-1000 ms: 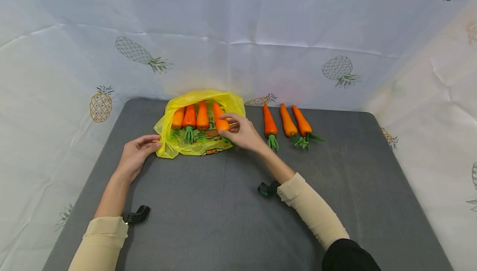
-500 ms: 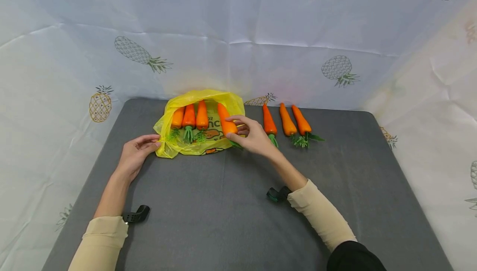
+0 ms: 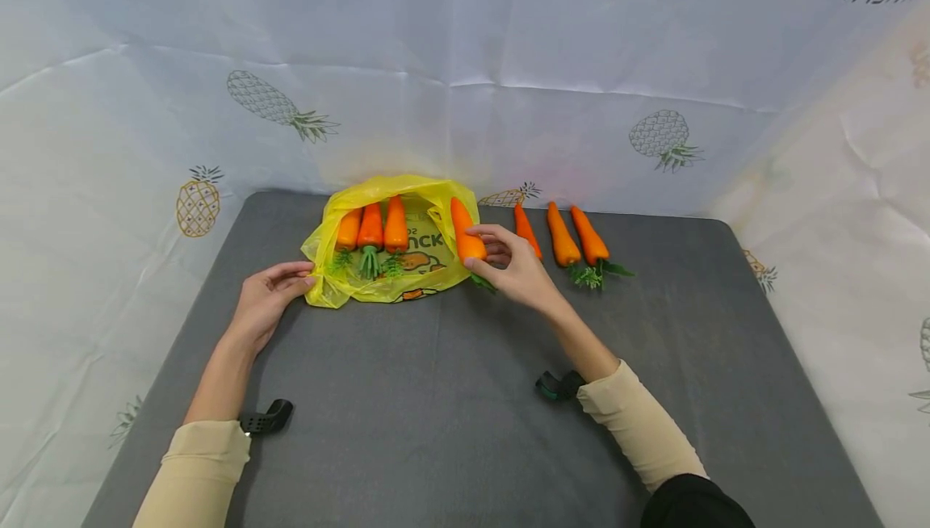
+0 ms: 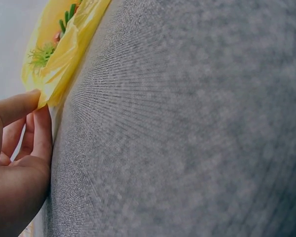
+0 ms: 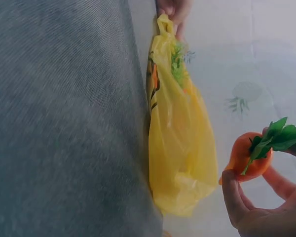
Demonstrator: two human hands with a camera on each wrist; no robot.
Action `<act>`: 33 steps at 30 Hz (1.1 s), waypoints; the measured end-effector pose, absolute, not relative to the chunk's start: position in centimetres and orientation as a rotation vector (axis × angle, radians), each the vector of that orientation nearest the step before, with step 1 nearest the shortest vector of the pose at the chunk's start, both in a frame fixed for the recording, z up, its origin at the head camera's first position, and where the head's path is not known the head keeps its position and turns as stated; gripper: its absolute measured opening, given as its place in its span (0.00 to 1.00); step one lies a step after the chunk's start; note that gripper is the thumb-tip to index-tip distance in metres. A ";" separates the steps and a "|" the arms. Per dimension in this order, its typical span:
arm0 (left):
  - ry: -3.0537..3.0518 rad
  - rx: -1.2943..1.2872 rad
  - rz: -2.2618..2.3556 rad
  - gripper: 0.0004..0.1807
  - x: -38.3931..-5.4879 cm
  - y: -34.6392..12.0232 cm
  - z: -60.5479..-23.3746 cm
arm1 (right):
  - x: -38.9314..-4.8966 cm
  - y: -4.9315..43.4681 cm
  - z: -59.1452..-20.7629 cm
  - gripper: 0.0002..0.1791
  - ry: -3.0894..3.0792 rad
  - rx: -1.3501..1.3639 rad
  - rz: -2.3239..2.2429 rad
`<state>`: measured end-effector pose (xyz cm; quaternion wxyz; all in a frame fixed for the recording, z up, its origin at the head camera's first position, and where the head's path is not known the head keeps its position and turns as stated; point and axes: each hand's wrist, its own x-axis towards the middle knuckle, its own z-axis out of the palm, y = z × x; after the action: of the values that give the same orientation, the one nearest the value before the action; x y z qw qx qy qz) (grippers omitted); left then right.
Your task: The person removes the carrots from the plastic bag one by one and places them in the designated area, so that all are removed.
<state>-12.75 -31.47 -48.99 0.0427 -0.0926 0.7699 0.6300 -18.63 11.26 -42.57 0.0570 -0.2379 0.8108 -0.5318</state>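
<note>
My left hand (image 3: 270,299) pinches the left edge of a yellow plastic bag (image 3: 341,290), close to the table, as the left wrist view (image 4: 19,143) also shows. Inside the bag's wide mouth, three carrots (image 3: 371,227) with green tops lie side by side. At the bag's right edge, my right hand (image 3: 519,270) grips another carrot (image 3: 467,229) by its thick end, thumb on one side and fingers on the other. In the right wrist view this carrot (image 5: 249,153) is raised, its green leaves (image 5: 281,136) towards the camera, apart from the bag.
To the right, a row of three more carrots (image 3: 561,235) lies on the grey table (image 3: 407,415); my right hand hides the top of the nearest one. A white curtain (image 3: 465,44) printed with pineapples hangs behind the table's far edge.
My right hand has carried its carrot rightwards from the bag's middle to its right edge, uncovering the print inside the bag. The left hand stays at its corner.
</note>
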 end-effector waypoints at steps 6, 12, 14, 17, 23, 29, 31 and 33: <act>2.349 -0.271 1.936 0.27 -12.6 -31.5 -48.9 | -19.1 12.5 -43.0 0.26 2.516 -0.683 -1.625; 2.263 -0.267 2.033 0.26 -12.5 -31.4 -48.6 | -19.7 13.7 -43.5 0.27 2.533 -0.611 -1.628; 2.245 -0.268 2.051 0.25 -12.5 -31.4 -48.5 | -20.0 14.0 -43.7 0.27 2.543 -0.579 -1.627; 2.240 -0.270 2.052 0.25 -12.4 -31.4 -48.5 | -20.5 14.4 -43.9 0.27 2.560 -0.544 -1.629; 2.249 -0.280 2.032 0.25 -12.5 -31.4 -48.6 | -21.6 14.7 -44.4 0.27 2.597 -0.495 -1.584; 2.257 -0.283 2.029 0.25 -12.6 -31.4 -48.6 | -22.5 14.8 -44.5 0.28 2.598 -0.433 -1.520; 2.254 -0.281 2.034 0.25 -12.5 -31.4 -48.6 | -22.8 14.8 -44.5 0.28 2.597 -0.414 -1.504; 2.252 -0.280 2.039 0.25 -12.5 -31.4 -48.5 | -23.1 14.8 -44.5 0.28 2.600 -0.405 -1.487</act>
<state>-12.51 -31.36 -48.50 0.0456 -0.0916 0.7374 0.6677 -23.13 14.77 -44.52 0.0596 -0.1337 0.8586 -0.4913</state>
